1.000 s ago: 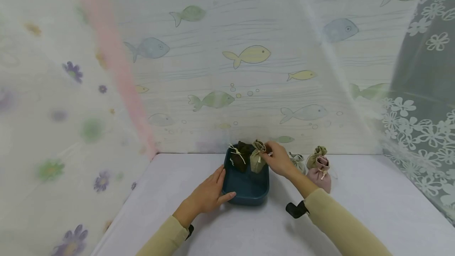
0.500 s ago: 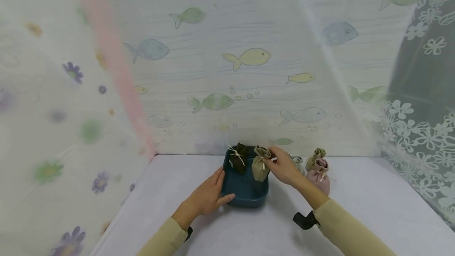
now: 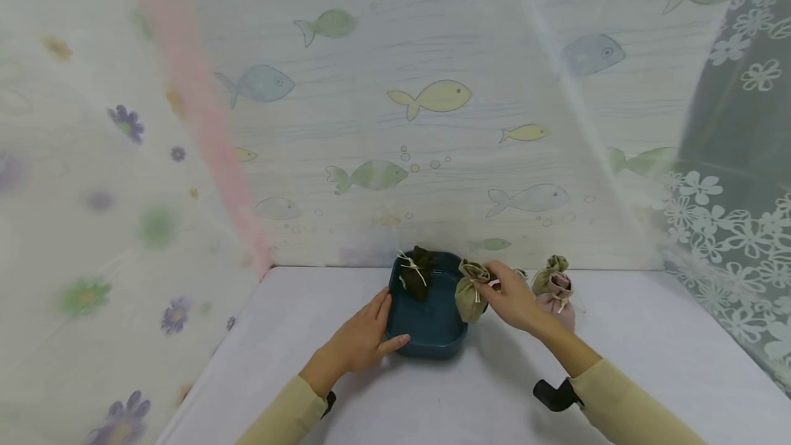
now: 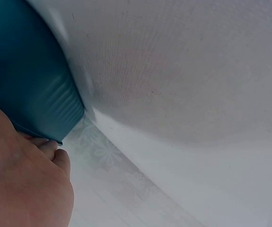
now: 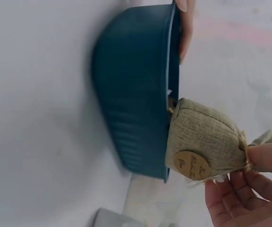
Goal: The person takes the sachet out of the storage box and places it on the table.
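My right hand (image 3: 516, 301) pinches the neck of an olive drawstring pouch (image 3: 469, 302) with thumb and fingers. The pouch hangs over the right rim of a blue plastic bin (image 3: 432, 350). In the right wrist view its round tag (image 5: 192, 165) with handwriting faces the camera, and its bottom is level with the bin's rim. A dark brown pouch (image 3: 415, 281) tied with pale string leans in the bin's back left. My left hand (image 3: 358, 336) rests against the bin's left side, fingers extended along the rim, thumb at the front corner.
Right of the bin stand a pink pouch (image 3: 558, 306) and another olive pouch (image 3: 548, 275). A pale pouch (image 3: 522, 272) is mostly hidden behind my right hand. Sheer fabric with fish (image 3: 432, 97) hangs at the white table's back edge.
The olive pouch in my right hand has moved right, from above the inside of the bin to its right rim. My left hand and the brown pouch keep their places.
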A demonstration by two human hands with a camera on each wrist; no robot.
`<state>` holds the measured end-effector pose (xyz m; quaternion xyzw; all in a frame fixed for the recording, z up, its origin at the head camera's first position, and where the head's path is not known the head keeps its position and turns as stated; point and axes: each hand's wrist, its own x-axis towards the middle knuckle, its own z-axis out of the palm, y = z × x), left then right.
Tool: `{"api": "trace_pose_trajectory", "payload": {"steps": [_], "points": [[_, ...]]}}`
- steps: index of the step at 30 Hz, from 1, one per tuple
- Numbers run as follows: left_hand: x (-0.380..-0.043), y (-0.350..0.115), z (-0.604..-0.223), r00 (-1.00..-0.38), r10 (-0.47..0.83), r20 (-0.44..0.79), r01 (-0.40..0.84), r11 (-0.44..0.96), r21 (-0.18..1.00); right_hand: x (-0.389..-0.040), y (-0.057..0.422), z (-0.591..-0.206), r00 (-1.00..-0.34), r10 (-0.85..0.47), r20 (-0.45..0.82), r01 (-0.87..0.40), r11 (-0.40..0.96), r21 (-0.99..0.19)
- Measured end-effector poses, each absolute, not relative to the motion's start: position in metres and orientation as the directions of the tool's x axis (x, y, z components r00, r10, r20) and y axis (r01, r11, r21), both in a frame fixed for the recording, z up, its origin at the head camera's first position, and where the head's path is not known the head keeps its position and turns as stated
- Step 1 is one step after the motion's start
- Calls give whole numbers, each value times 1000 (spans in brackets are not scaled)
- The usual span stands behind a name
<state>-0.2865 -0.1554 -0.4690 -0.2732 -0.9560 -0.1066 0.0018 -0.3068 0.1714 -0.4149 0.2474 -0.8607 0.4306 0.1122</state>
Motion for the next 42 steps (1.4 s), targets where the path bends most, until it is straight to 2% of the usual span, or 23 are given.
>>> {"api": "trace_pose_trajectory", "payload": {"steps": [17,34,42], "points": [[-285,-154,-469,-856,514,62,515,833,202,-289,203,-429,-867,-316,385,-498,537,-681],[-290,-156,-479,-857,510,69,513,834,202,-292,231,-459,-876,-275,396,-482,528,-699],[-291,-156,-480,-862,502,63,504,839,207,-295,240,-467,-888,-260,380,-458,580,-673]]}}
